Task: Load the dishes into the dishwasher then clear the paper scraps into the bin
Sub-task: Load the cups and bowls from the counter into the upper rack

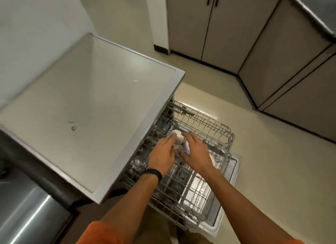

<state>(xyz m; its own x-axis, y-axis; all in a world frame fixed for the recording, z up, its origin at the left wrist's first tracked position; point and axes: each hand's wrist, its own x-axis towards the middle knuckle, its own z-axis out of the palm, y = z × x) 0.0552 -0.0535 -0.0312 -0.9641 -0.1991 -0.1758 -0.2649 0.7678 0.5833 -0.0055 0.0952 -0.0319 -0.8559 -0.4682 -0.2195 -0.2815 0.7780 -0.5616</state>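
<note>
The dishwasher's upper wire rack (214, 127) is pulled out over the open door (229, 187), below the steel counter. Both my hands reach into the rack's left part. My left hand (162, 153) and my right hand (195, 152) hold a white patterned dish (179, 141) between them, fingers curled around its sides. The dish stands low in the rack, partly hidden by my fingers. A white plate (213, 161) shows under my right wrist in the lower rack. No paper scraps are in view.
A steel counter (87, 107) fills the left. A shiny steel bin or appliance (27, 212) sits at the bottom left. Beige cabinets (227, 25) line the far side and right, with bare floor (263, 152) between them and the dishwasher.
</note>
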